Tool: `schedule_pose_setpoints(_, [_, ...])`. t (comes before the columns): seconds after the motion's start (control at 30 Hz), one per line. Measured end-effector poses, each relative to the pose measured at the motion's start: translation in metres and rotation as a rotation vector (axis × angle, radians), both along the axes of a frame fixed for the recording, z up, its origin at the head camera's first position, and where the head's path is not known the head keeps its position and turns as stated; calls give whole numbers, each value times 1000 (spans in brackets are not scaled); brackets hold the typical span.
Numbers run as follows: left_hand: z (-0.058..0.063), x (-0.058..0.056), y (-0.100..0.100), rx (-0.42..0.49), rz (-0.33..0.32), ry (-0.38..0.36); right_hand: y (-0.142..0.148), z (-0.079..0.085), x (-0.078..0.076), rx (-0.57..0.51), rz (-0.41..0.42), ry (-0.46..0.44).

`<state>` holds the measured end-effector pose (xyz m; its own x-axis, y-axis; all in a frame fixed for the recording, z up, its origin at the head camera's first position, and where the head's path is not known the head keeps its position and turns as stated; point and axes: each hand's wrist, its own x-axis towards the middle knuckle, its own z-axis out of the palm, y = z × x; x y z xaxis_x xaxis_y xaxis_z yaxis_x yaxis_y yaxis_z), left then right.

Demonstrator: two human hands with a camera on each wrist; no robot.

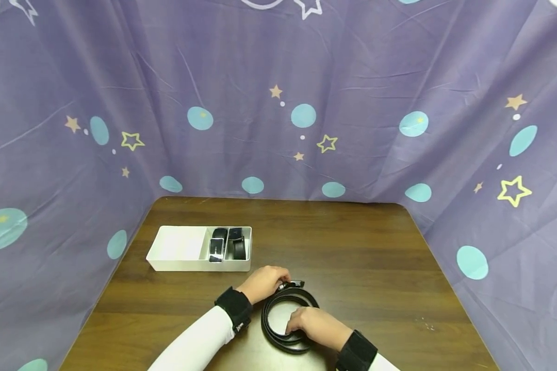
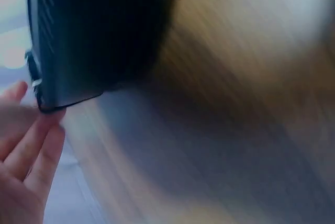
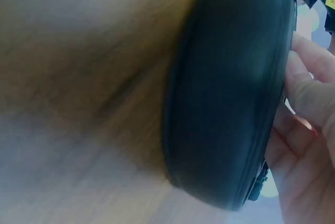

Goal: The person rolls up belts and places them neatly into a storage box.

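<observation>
A black belt [image 1: 267,325] lies loosely coiled at the front of the table, its metal buckle [image 1: 297,283] at the far side of the coil. My left hand [image 1: 265,284] pinches the belt beside the buckle. On the near right, my right hand [image 1: 319,325] grips the coil, fingers inside the ring and partly hidden. In the left wrist view the strap [image 2: 104,30] fills the top, with fingertips [image 2: 51,143] at its lower edge. The right wrist view shows the coil's broad outer face [image 3: 225,93] with thumb and fingers at its edge.
A white divided box [image 1: 190,265] stands at the back left of the wooden table [image 1: 334,237]. Two rolled black belts sit in its right compartments, one with a shiny buckle [image 1: 216,248]. A purple patterned curtain [image 1: 366,165] surrounds the table's back and sides.
</observation>
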<state>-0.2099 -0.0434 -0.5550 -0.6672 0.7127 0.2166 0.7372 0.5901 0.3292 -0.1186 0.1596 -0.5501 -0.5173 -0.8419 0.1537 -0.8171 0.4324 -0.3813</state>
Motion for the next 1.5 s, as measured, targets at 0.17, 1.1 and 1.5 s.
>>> schedule_pose_setpoints(0.17, [3, 4, 1, 20, -18, -208, 0, 4, -2, 5, -5, -59])
schedule_pose_setpoints(1.1, [18, 97, 40, -321, 8, 1, -23, 21, -65, 83, -364, 69])
schedule_pose_setpoints(1.5, [16, 84, 21, -320, 86, 69, 21, -3, -93, -30, -356, 74])
